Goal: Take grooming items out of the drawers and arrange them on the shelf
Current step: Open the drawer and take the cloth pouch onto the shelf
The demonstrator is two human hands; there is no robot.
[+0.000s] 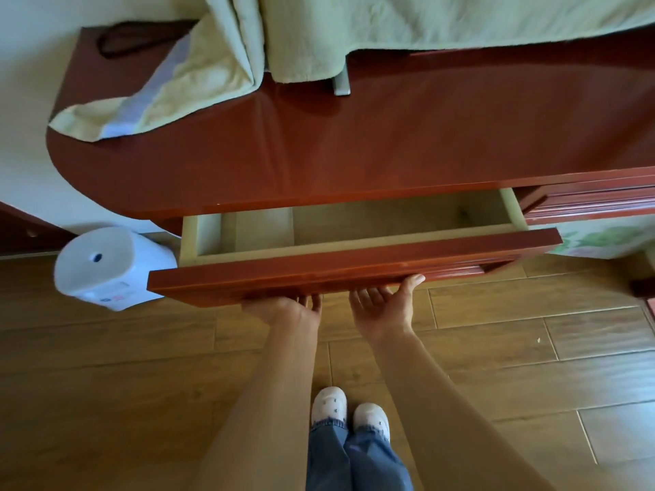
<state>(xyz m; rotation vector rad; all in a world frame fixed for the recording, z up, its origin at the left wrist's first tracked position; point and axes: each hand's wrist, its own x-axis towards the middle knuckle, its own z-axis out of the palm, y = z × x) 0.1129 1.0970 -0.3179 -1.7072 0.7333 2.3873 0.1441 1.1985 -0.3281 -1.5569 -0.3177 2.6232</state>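
Note:
A red-brown wooden drawer [354, 267] stands pulled partly out from under the dresser top [390, 136]. Its pale inside shows a divider on the left, and no items are visible in the part I can see. My left hand [287, 308] hooks its fingers under the lower edge of the drawer front. Just to the right, my right hand [384, 306] lies palm up beneath the same edge, fingertips touching it. No grooming items are in sight.
A light green towel [198, 62] and a green cloth [425, 19] drape over the back of the dresser top. On the wooden floor at the left stands a white appliance [106, 267]. Another drawer front [595, 203] sits shut at the right.

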